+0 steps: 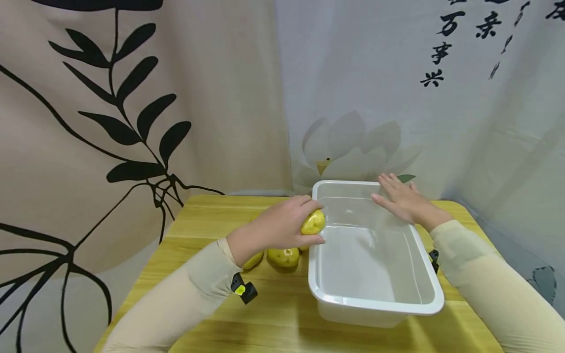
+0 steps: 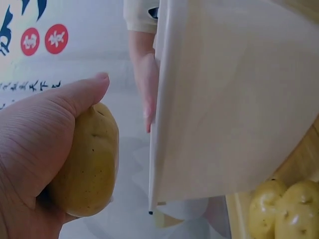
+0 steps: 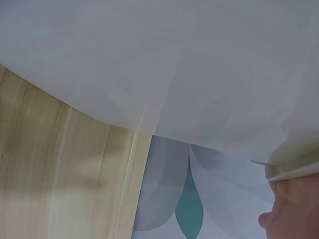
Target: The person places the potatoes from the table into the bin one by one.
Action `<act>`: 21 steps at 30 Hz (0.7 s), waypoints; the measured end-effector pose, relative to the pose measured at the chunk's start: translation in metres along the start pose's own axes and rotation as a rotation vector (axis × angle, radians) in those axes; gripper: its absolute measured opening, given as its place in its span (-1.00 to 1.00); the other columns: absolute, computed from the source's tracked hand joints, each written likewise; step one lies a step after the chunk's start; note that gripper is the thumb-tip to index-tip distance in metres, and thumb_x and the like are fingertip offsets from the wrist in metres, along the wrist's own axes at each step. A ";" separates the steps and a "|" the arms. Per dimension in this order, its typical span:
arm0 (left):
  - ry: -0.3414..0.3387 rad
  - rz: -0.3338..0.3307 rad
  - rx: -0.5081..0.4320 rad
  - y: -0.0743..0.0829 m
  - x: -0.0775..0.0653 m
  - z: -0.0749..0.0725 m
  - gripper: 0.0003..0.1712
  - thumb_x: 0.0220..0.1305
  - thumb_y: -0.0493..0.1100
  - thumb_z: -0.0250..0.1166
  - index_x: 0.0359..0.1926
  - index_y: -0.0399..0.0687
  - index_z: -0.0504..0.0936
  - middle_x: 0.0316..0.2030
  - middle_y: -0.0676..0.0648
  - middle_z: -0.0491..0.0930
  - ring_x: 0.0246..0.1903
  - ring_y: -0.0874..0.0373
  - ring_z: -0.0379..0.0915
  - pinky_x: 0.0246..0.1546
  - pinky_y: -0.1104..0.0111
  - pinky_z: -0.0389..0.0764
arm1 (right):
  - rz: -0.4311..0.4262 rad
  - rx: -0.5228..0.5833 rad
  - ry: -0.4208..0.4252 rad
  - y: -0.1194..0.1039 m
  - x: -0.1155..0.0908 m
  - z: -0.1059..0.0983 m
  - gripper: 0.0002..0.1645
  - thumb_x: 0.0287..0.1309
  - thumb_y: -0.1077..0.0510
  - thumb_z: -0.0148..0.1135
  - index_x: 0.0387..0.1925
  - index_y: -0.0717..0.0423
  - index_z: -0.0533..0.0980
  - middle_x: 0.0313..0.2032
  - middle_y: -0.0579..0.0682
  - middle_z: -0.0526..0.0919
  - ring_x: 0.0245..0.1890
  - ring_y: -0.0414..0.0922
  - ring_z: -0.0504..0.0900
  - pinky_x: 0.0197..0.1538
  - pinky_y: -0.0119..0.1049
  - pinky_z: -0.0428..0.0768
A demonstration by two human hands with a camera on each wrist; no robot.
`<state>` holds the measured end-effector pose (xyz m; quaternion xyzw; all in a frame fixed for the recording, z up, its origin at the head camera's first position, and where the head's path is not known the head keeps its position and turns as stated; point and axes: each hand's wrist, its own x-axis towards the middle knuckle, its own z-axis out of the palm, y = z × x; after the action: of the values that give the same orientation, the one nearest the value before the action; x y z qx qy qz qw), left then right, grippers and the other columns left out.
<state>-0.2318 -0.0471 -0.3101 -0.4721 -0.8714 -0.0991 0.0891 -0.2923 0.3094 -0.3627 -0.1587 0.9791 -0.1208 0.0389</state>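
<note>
My left hand grips a yellow potato at the left rim of a white plastic basin. In the left wrist view the potato sits between thumb and palm, beside the basin's outer wall. My right hand rests with straight fingers on the basin's far right rim. Only part of that hand shows at the corner of the right wrist view, against the rim. Inside, the basin's floor is bare. More potatoes lie on the table under my left hand, which partly hides them.
The basin stands on a wooden table. Behind the table hangs a pale curtain printed with dark leaves, a lotus and black characters. Both forearms in cream sleeves reach in from the near side.
</note>
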 end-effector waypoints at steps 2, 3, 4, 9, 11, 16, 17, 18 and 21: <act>-0.025 -0.001 -0.008 0.001 0.008 0.000 -0.19 0.15 0.36 0.24 0.23 -0.09 0.41 -0.05 0.03 0.46 -0.23 0.25 0.35 -0.27 0.44 0.46 | 0.003 -0.001 0.000 0.001 -0.001 0.000 -0.04 0.37 -0.41 -0.35 0.51 0.09 -0.24 0.50 0.16 -0.27 0.46 0.18 -0.33 0.28 0.36 -0.39; -0.036 0.001 -0.013 0.002 0.012 0.000 -0.19 0.16 0.36 0.24 0.23 -0.09 0.41 -0.07 0.04 0.45 -0.25 0.26 0.35 -0.29 0.45 0.46 | 0.002 0.001 0.000 0.001 -0.002 0.000 -0.04 0.37 -0.40 -0.34 0.51 0.10 -0.24 0.50 0.16 -0.27 0.46 0.18 -0.33 0.28 0.36 -0.39; -0.047 0.006 -0.016 0.003 0.016 0.000 -0.19 0.16 0.36 0.23 0.22 -0.09 0.41 -0.08 0.04 0.45 -0.26 0.25 0.35 -0.30 0.44 0.46 | 0.004 0.004 0.001 0.001 -0.002 0.000 -0.04 0.37 -0.40 -0.34 0.51 0.10 -0.24 0.50 0.16 -0.26 0.46 0.17 -0.33 0.28 0.36 -0.39; -0.108 0.027 -0.006 0.008 0.031 0.002 -0.18 0.15 0.37 0.24 0.23 -0.08 0.42 -0.08 0.05 0.48 -0.23 0.25 0.38 -0.23 0.43 0.47 | 0.009 0.000 0.005 0.001 -0.002 0.002 -0.03 0.37 -0.41 -0.34 0.51 0.11 -0.21 0.49 0.19 -0.23 0.47 0.16 -0.33 0.29 0.36 -0.37; -0.139 0.020 -0.006 0.011 0.036 0.002 -0.18 0.14 0.36 0.26 0.24 -0.07 0.41 -0.07 0.06 0.48 -0.22 0.26 0.38 -0.23 0.43 0.46 | 0.012 -0.004 0.004 0.000 -0.002 0.003 -0.03 0.37 -0.42 -0.35 0.50 0.12 -0.21 0.49 0.20 -0.22 0.47 0.15 -0.34 0.29 0.36 -0.38; -0.227 -0.009 -0.031 0.016 0.049 0.005 -0.18 0.14 0.35 0.27 0.25 -0.05 0.40 -0.07 0.07 0.47 -0.24 0.26 0.37 -0.28 0.46 0.45 | 0.012 -0.006 0.002 0.000 -0.002 0.001 -0.02 0.37 -0.41 -0.35 0.50 0.15 -0.20 0.48 0.22 -0.22 0.46 0.16 -0.33 0.28 0.36 -0.38; -0.240 -0.008 -0.036 0.017 0.052 0.006 -0.19 0.14 0.35 0.26 0.25 -0.06 0.40 -0.08 0.07 0.46 -0.25 0.26 0.36 -0.28 0.47 0.44 | 0.011 -0.007 0.002 -0.001 -0.001 0.001 -0.02 0.37 -0.41 -0.35 0.50 0.15 -0.20 0.49 0.22 -0.22 0.47 0.16 -0.33 0.28 0.36 -0.38; -0.252 -0.004 -0.035 0.018 0.055 0.008 -0.20 0.14 0.35 0.26 0.24 -0.06 0.41 -0.10 0.08 0.46 -0.26 0.26 0.36 -0.28 0.47 0.44 | 0.010 -0.010 0.002 -0.001 -0.001 0.001 -0.02 0.37 -0.41 -0.35 0.50 0.15 -0.20 0.49 0.22 -0.22 0.46 0.17 -0.33 0.28 0.37 -0.37; -0.282 0.023 -0.025 0.021 0.064 0.012 -0.27 0.14 0.35 0.27 0.13 -0.05 0.45 -0.21 0.11 0.45 -0.30 0.27 0.36 -0.31 0.48 0.42 | 0.008 -0.013 -0.001 -0.001 0.000 0.000 -0.02 0.37 -0.42 -0.36 0.50 0.14 -0.22 0.49 0.21 -0.23 0.46 0.17 -0.33 0.28 0.37 -0.38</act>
<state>-0.2495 0.0183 -0.3041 -0.4924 -0.8685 -0.0415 -0.0390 -0.2916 0.3084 -0.3628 -0.1549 0.9806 -0.1141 0.0386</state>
